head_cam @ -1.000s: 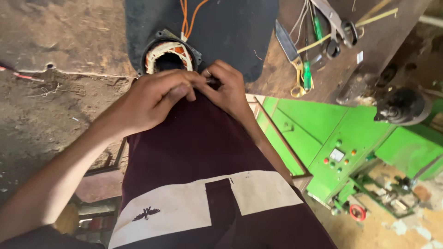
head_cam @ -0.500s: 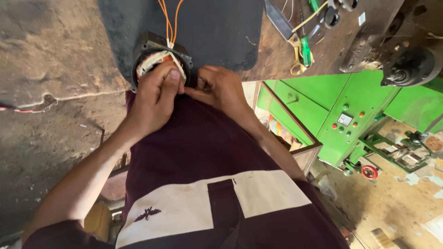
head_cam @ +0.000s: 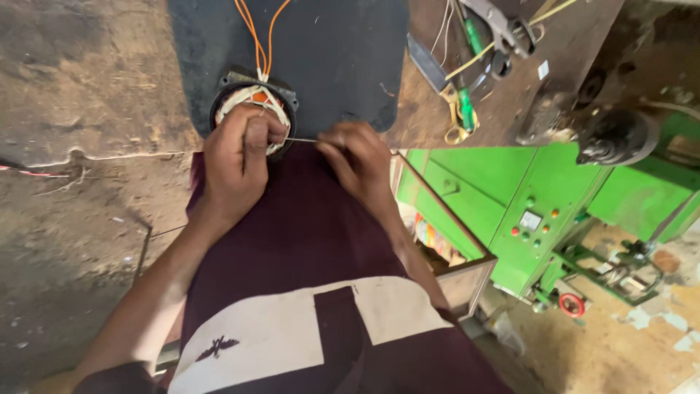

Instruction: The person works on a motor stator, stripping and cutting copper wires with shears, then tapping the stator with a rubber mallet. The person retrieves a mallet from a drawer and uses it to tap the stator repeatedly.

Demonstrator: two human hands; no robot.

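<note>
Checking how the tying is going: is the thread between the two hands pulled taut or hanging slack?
Taut. The thread runs in a straight line from the left hand at the stator winding to the right hand.

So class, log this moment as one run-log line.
left hand: on stator | right hand: pinching thin wire | wire: taut between hands | surface: dark mat

Matt dark rubber mat (head_cam: 328, 66), rough worn wooden bench (head_cam: 73, 87), glossy green painted metal cabinet (head_cam: 510, 190)
</note>
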